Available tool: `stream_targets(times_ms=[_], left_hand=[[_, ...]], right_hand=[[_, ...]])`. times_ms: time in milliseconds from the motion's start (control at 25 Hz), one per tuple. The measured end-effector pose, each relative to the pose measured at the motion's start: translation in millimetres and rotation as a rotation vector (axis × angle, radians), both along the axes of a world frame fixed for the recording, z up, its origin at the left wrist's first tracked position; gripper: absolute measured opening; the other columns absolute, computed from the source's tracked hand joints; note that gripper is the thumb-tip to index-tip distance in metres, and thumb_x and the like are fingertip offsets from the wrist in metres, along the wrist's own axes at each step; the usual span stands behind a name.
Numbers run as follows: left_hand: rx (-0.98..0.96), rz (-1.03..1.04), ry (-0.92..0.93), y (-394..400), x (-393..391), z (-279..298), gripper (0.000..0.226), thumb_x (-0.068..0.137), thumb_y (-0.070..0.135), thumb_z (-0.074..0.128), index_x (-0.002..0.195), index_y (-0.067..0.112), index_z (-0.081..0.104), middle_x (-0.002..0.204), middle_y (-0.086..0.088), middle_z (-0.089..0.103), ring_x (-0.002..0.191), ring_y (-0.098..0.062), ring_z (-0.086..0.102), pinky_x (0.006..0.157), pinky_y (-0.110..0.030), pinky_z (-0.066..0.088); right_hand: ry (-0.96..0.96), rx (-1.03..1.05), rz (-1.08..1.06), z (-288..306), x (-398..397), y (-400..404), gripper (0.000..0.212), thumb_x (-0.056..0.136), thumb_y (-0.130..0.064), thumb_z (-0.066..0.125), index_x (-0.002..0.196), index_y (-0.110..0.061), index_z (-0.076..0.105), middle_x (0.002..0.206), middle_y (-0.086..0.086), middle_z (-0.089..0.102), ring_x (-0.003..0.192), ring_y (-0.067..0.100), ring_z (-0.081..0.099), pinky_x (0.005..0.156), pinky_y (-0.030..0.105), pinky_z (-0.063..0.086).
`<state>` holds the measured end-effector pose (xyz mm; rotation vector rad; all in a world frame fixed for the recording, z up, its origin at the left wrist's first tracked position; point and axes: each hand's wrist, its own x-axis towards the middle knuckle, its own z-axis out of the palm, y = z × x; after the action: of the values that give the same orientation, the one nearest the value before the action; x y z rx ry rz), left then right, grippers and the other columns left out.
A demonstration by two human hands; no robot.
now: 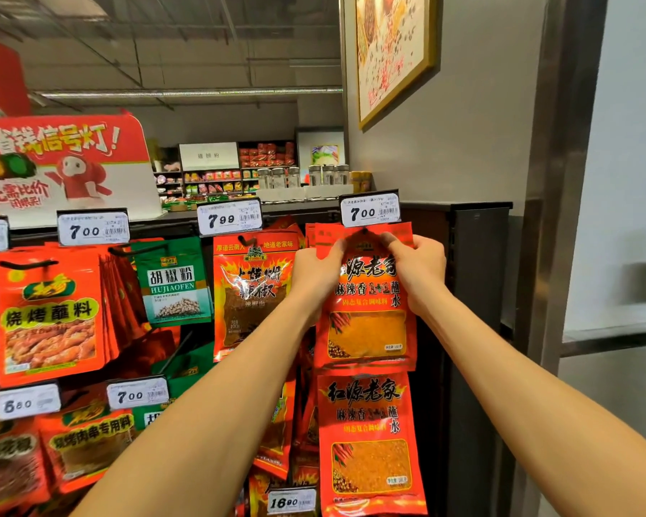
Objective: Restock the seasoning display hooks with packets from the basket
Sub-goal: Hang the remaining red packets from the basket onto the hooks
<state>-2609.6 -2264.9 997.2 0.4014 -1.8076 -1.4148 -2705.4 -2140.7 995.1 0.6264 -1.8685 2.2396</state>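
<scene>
Red foil fills most of what I see: a red seasoning packet (pixel 366 304) is held up at the top right hook of the display, directly under a price tag reading 7.00 (pixel 370 210). My left hand (pixel 316 272) pinches the packet's upper left corner, thumb on the front face and fingers curled behind. My right hand (pixel 418 272) does the same at the upper right corner, so both hands grip the packet by its top edge. The packet's hang hole sits right at the hook tip beneath the tag; I cannot tell whether it is already threaded on. More red packets (pixel 323 233) hang just behind it on the same hook.

Below it, a matching packet (pixel 370 442) hangs on the lower row. To the left hangs a flame-printed chilli packet (pixel 254 296) under a 7.99 tag (pixel 230 217), then a green pepper-powder packet (pixel 176 281), then an orange barbecue dip packet (pixel 49 319) below another 7.00 tag (pixel 93 228).

As for containers, the only ones I can see are clear glass jars (pixel 303 176) on top of the shelf behind the display; their contents are too small to make out.
</scene>
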Motion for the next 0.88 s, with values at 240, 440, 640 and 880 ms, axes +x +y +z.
stream_targets(times_ms=[240, 440, 640, 880], left_hand=[[-0.034, 0.133, -0.076, -28.3, -34.7, -4.2, 0.035, 0.092, 0.047, 0.064, 0.077, 0.015, 0.066, 0.073, 0.001, 0.064, 0.067, -0.021, 0.055, 0.062, -0.031, 0.039], [-0.034, 0.289, -0.238, -55.9, -76.3, 9.0, 0.049, 0.091, 0.047, 0.065, 0.116, 0.005, 0.066, 0.115, -0.013, 0.068, 0.107, -0.033, 0.062, 0.09, -0.038, 0.05], [0.018, 0.217, -0.112, -57.7, -55.8, -9.9, 0.027, 0.092, 0.031, 0.066, 0.103, 0.008, 0.073, 0.104, -0.009, 0.073, 0.105, -0.033, 0.067, 0.092, -0.042, 0.053], [0.148, -0.096, 0.107, -60.5, 81.0, -44.7, 0.017, 0.098, 0.017, 0.057, 0.087, 0.017, 0.07, 0.077, -0.003, 0.076, 0.062, -0.011, 0.069, 0.056, -0.022, 0.054]], right_hand=[[-0.002, 0.122, -0.082, -0.7, -35.0, -32.8, 0.025, 0.083, -0.042, 0.076, 0.07, -0.022, 0.072, 0.073, -0.005, 0.074, 0.074, 0.015, 0.071, 0.076, 0.039, 0.059], [-0.074, 0.237, -0.088, 13.5, -71.4, -62.4, 0.027, 0.086, -0.037, 0.074, 0.065, -0.023, 0.067, 0.088, -0.001, 0.075, 0.07, 0.009, 0.064, 0.062, 0.026, 0.047], [-0.049, 0.356, -0.159, -1.7, -64.9, -47.7, 0.027, 0.093, -0.04, 0.062, 0.079, -0.019, 0.072, 0.093, 0.003, 0.074, 0.079, 0.018, 0.066, 0.072, 0.034, 0.055], [0.117, 0.202, -0.25, -70.5, 60.1, 1.9, 0.02, 0.095, -0.032, 0.056, 0.09, -0.025, 0.074, 0.081, -0.012, 0.073, 0.08, 0.005, 0.068, 0.07, 0.028, 0.053]])
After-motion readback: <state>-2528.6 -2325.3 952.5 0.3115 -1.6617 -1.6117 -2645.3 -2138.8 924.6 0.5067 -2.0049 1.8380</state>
